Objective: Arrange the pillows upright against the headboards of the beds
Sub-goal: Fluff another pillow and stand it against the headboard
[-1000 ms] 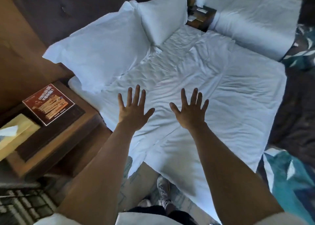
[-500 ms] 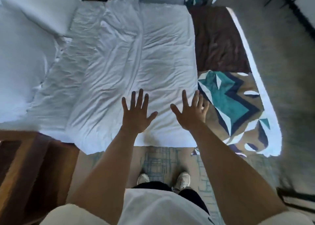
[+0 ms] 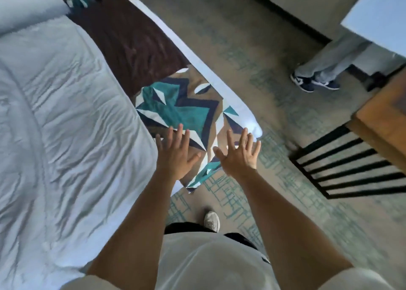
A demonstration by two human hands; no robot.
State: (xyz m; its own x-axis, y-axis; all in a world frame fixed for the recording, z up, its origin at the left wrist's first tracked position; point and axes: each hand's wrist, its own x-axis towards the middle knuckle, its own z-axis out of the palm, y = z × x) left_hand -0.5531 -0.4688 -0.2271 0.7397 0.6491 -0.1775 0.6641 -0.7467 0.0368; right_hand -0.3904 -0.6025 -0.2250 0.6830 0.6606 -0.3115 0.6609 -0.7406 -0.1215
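Observation:
No pillow and no headboard is in view now. The bed [image 3: 66, 118] with its wrinkled white duvet fills the left, and a brown and teal patterned runner [image 3: 175, 105] lies across its foot. My left hand [image 3: 175, 155] is stretched out with spread straight fingers above the bed's corner, holding nothing. My right hand [image 3: 240, 154] is held out the same way, fingers spread, over the corner of the bed and the carpet, also empty.
Patterned carpet [image 3: 252, 54] runs past the foot of the bed. Another person's legs and dark sneakers [image 3: 314, 82] stand at the upper right. A wooden piece of furniture [image 3: 386, 114] and a black slatted rack [image 3: 351, 168] are at the right. A second bed's edge [image 3: 28, 6] shows top left.
The view has swung right from the pillows and headboard toward the foot of the bed and the floor. Both hands stay spread and empty in front of me.

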